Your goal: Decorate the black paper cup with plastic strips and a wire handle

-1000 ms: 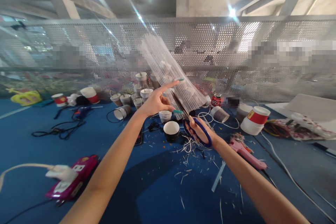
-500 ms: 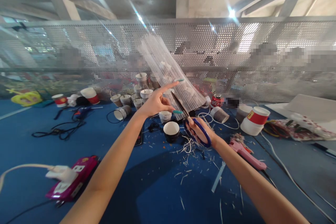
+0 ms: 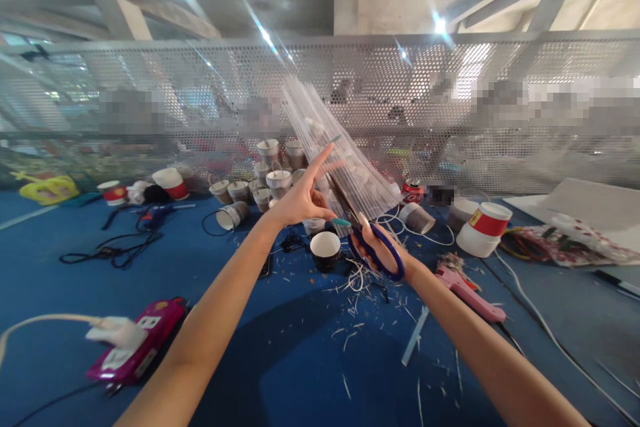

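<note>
A clear ribbed plastic sheet [image 3: 357,170] leans diagonally in the air, its top tilted left. My left hand [image 3: 300,197] grips its left side. The index finger and thumb, with teal nails, are spread along it, while another finger shows faintly through the plastic. In my right hand [image 3: 376,247] are scissors with blue handles [image 3: 395,265], fingers in the loops. Their dark blades [image 3: 343,199] point up and left against the sheet's lower part; whether they bite into it I cannot tell. Below stands a black cup with a white inside [image 3: 325,245].
Several small paper-cup buckets [image 3: 279,180] cluster behind my left hand. A pink glue gun [image 3: 470,297] lies right, near scattered white scraps [image 3: 353,330]. The magenta power strip [image 3: 143,340] sits front left. Stacked cups [image 3: 485,230] stand right; a perforated metal screen [image 3: 200,93] borders the table.
The sheet's upper end has swung slightly right and looks narrower. My left index finger has risen a little and its thumb has shifted right. The scissors remain in almost the same place.
</note>
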A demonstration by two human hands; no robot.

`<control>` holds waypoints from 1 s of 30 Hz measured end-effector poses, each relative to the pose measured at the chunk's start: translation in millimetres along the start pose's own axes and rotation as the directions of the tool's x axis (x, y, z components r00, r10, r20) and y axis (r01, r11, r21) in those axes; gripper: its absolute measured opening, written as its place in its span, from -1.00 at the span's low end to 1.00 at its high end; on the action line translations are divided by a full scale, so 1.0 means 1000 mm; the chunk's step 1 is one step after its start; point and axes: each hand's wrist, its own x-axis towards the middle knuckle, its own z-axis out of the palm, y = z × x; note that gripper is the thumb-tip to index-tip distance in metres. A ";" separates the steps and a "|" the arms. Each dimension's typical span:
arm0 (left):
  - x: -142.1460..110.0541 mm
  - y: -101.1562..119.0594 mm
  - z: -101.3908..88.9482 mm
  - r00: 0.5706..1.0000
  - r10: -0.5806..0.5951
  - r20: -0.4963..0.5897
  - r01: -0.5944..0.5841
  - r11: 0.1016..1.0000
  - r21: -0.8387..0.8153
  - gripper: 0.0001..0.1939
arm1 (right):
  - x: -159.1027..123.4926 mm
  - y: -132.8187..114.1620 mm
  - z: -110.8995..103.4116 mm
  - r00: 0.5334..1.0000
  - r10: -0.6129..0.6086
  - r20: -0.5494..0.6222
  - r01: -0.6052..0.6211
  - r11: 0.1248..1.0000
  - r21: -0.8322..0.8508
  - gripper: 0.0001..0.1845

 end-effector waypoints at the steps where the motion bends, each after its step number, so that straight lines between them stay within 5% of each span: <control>1: 0.000 0.000 0.000 1.000 0.000 -0.001 0.000 1.000 -0.007 0.20 | 0.000 0.000 0.000 1.000 0.010 -0.007 -0.010 1.000 -0.010 -0.34; 8: 0.003 -0.004 -0.003 0.998 -0.017 -0.059 0.012 0.997 -0.080 -0.33 | 0.000 0.001 -0.001 1.000 -0.002 -0.014 0.002 1.000 -0.020 -0.35; 13: 0.003 -0.002 -0.003 0.989 -0.034 -0.145 0.019 0.994 -0.103 -0.49 | -0.001 0.000 0.000 1.000 -0.006 -0.009 0.005 0.998 -0.060 -0.32; 21: 0.001 -0.004 -0.010 0.979 0.017 -0.201 0.009 0.991 0.130 -0.44 | -0.002 -0.003 -0.002 1.000 -0.010 0.014 0.011 0.997 -0.079 -0.33; 30: 0.000 -0.004 -0.008 0.986 -0.021 -0.167 0.032 0.997 0.068 -0.33 | 0.001 0.003 -0.003 0.999 0.005 0.042 -0.007 0.999 0.041 -0.34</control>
